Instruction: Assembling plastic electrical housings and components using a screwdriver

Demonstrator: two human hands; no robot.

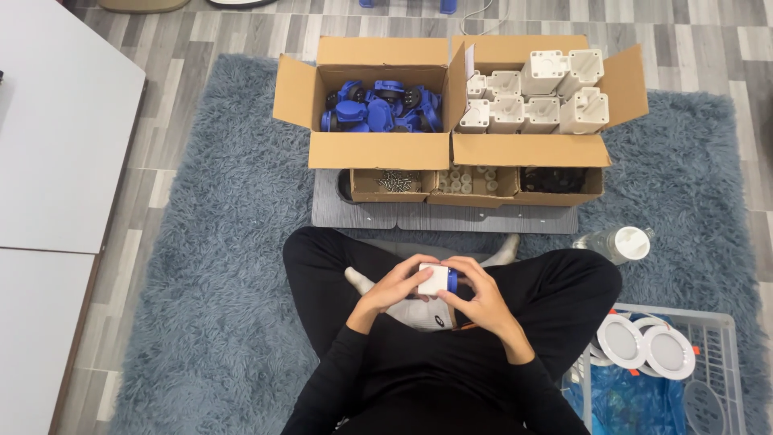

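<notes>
A person in black clothing sits cross-legged on a shaggy grey-blue rug, seen from above. At far left stands a pale grey worktop. Ahead on the rug, an open cardboard box of blue plastic parts sits left of an open cardboard box of white plastic square posts. In front of these lie three small cardboard trays: one of metal screws, one of small pale cylinders, one of dark pieces. Over the lap, the left hand and the right hand both close around a small white square block with a blue piece on its side, fingers wrapped about it from either side. To the right lie a clear plastic bottle with a white cap and a white wire basket holding round white discs.
</notes>
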